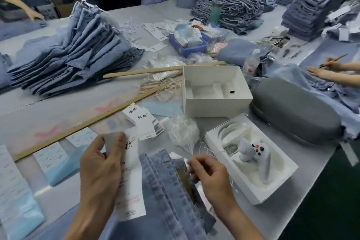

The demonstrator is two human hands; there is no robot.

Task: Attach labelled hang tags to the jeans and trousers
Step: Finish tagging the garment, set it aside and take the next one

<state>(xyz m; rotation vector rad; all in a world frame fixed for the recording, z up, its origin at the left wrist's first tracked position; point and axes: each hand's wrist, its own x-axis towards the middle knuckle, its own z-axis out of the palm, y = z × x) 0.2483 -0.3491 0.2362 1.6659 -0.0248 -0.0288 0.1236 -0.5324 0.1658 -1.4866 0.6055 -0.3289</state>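
Hang tag: pinched upright in your left hand, just left of the jeans lying in front of you. Right hand pinches something small at the waistband, can't tell what, maybe string. Risk: loose string snags or slips before it's threaded. Tag stack, plastic bag and controller box crowd your right side.

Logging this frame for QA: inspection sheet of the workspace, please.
Surface: pale grey table, crowded.
Job's things: long white printed hang tag held in left hand; blue denim jeans below; stack of white tags.
Clutter: long wooden ruler, open white cardboard box, grey oval case.
Grippers: right hand pinches something small, blurred.
Cables: nothing seen.
Surroundings: folded denim stacks; other people's arms.
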